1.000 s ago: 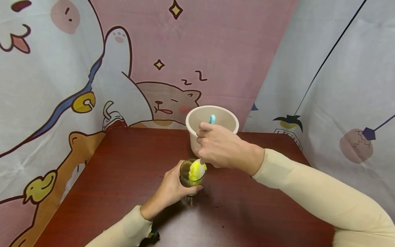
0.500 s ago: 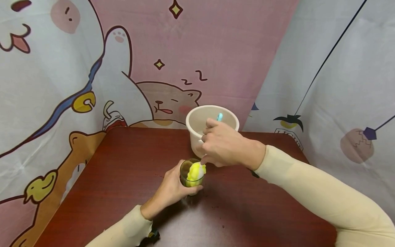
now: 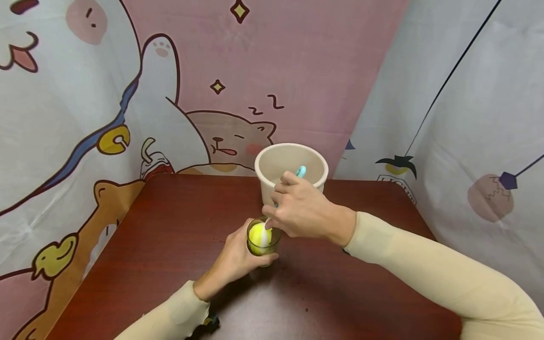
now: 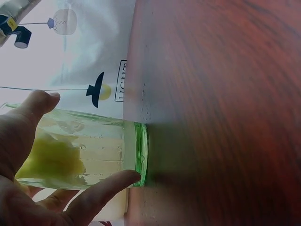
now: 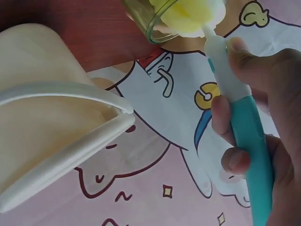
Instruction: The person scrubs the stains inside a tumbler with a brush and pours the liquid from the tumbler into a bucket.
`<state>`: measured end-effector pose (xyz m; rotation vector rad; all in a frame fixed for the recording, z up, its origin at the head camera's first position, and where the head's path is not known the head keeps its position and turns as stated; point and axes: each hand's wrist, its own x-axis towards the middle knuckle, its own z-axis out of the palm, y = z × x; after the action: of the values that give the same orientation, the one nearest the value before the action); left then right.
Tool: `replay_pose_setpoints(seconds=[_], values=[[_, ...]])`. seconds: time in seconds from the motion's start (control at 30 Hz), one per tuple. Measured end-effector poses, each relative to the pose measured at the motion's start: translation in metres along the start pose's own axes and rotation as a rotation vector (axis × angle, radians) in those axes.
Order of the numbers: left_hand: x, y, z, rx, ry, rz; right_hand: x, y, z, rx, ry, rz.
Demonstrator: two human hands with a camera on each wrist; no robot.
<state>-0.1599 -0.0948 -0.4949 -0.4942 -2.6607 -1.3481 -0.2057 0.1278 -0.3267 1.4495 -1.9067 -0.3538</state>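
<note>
My left hand (image 3: 235,259) grips a green-tinted drinking glass (image 4: 106,150), thumb on one side and fingers round the other. In the left wrist view the glass base is close to the tabletop. The right hand (image 3: 299,207) holds a bottle brush by its white and teal handle (image 5: 249,127), thumb laid along the white part. Its yellow and white sponge head (image 3: 257,236) is inside the glass, against the left side of the opening. Water drops dot the glass wall in the left wrist view.
A cream bucket (image 3: 267,191) with a raised white handle (image 5: 56,89) stands just behind the glass, overlapped by the right hand. The dark red wooden table (image 3: 187,217) carries a few wet spots. Cartoon-printed cloth (image 3: 297,71) hangs behind and at both sides.
My right hand has shifted slightly left and down, and the sponge head has moved from the right of the glass to its left, deeper in. The left hand keeps its grip in place.
</note>
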Motion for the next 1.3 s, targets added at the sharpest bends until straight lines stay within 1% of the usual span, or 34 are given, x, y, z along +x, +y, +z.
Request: replay_pose_setpoints(seconds=[0.1,0.2,0.27,0.37,0.5,0.63,0.73,0.83,0.97,1.1,1.2,1.3], values=[[0.0,-0.001,0.0,-0.003,0.001,-0.003,0.004,-0.003,0.0,-0.049,0.011,-0.044],[-0.001,-0.002,0.0,-0.003,0.004,0.0,0.009,-0.004,0.0,-0.126,-0.009,-0.106],[-0.001,-0.002,0.0,0.005,0.01,0.005,0.013,-0.005,-0.001,-0.186,-0.036,-0.144],[-0.001,-0.002,-0.001,0.012,0.015,0.007,0.019,-0.005,-0.005,-0.256,-0.098,-0.177],[0.0,-0.003,-0.001,0.003,0.009,0.014,0.027,-0.004,-0.008,-0.285,-0.198,-0.187],[0.0,-0.002,-0.001,0.001,0.007,0.019,0.031,-0.001,-0.01,-0.271,-0.257,-0.194],[0.0,-0.002,0.0,0.02,0.011,0.014,0.031,0.002,-0.01,-0.235,-0.271,-0.191],[-0.001,-0.002,0.0,0.037,0.016,0.006,0.031,0.007,-0.01,-0.171,-0.281,-0.184],[0.0,-0.002,0.001,0.042,0.019,0.003,0.03,0.017,-0.008,-0.054,-0.314,-0.156],[0.0,-0.002,0.001,0.048,0.016,0.003,0.026,0.027,-0.005,0.093,-0.353,-0.094],[0.0,-0.002,0.001,0.051,0.015,0.01,0.02,0.032,-0.001,0.189,-0.34,-0.038],[0.001,-0.003,0.001,0.044,0.02,0.016,0.014,0.033,0.003,0.247,-0.294,0.007]])
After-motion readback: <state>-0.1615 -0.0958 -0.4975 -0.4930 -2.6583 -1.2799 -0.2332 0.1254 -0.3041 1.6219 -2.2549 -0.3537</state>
